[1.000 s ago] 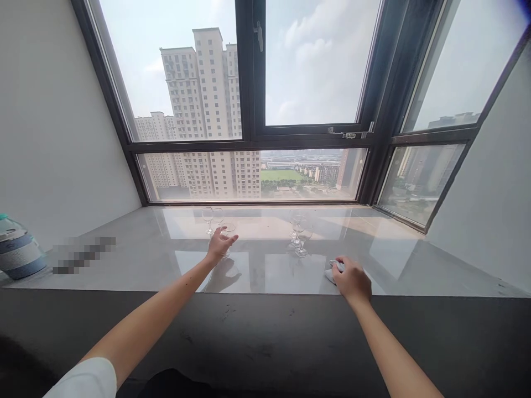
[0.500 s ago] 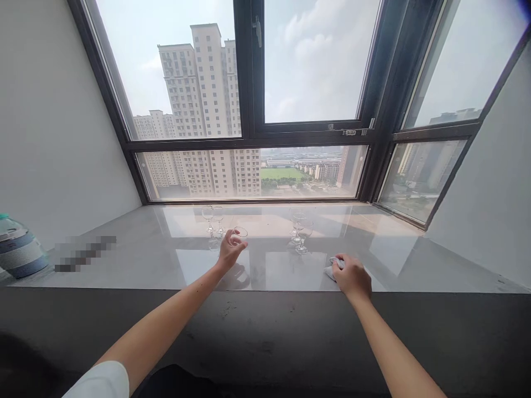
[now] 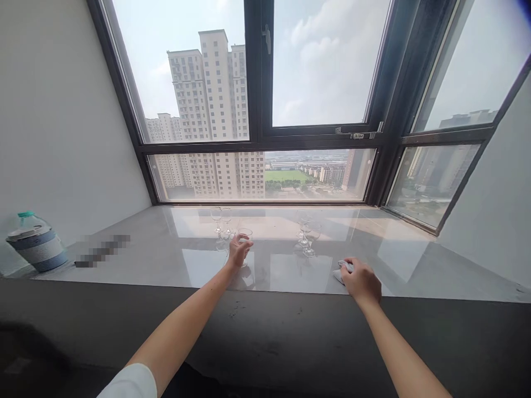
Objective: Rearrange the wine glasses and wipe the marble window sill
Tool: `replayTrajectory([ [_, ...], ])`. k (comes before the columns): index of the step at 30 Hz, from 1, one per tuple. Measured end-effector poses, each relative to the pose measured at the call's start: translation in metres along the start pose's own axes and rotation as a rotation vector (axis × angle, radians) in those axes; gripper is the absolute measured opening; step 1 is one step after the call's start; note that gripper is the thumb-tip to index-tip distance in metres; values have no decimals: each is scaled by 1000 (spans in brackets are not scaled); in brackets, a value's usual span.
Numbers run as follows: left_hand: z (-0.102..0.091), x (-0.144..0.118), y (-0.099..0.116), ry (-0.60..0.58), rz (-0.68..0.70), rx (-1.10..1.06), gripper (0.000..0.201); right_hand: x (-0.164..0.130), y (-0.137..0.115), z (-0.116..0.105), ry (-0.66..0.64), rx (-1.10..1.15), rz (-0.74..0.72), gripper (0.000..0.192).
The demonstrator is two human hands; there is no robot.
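Note:
My left hand [image 3: 239,250] is closed around the bowl of a clear wine glass [image 3: 245,234]. This glass is upright, its foot at or just above the glossy windowsill [image 3: 153,265]; I cannot tell whether it touches. My right hand [image 3: 362,281] grips a pale, bunched cloth [image 3: 339,273] on the sill near its front edge. Between the hands, toward the window, stands a stemmed glass [image 3: 311,239], with another wine glass [image 3: 304,224] close behind it. Farther back on the left, one wine glass [image 3: 216,214] stands beside a second glass [image 3: 226,215].
At the far left of the sill is a blue-and-white container [image 3: 39,249] with a green-capped clear bottle [image 3: 29,218] in or behind it. A blurred-out patch [image 3: 103,250] lies beside it. The dark-framed window [image 3: 257,146] borders the sill's back.
The whole view has shifted slightly, moving the scene to the right. The glass in my left hand has come down and stands straighter. My right hand still holds the cloth.

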State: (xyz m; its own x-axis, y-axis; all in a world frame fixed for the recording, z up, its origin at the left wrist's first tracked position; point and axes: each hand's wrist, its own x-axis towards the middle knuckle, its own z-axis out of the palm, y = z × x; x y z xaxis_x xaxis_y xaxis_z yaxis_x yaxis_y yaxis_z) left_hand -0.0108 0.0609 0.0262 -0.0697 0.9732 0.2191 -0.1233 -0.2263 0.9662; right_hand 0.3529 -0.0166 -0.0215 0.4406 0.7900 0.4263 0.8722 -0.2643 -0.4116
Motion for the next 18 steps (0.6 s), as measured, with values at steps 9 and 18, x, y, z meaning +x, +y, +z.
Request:
replayTrajectory([
  [9,-7,-2,-7,-18,0,6,26,1,1,2,-19,-26,14,37],
  [18,-9,-1,-10,-20,-13,-2,26,0,1,1,-21,-27,15,36],
])
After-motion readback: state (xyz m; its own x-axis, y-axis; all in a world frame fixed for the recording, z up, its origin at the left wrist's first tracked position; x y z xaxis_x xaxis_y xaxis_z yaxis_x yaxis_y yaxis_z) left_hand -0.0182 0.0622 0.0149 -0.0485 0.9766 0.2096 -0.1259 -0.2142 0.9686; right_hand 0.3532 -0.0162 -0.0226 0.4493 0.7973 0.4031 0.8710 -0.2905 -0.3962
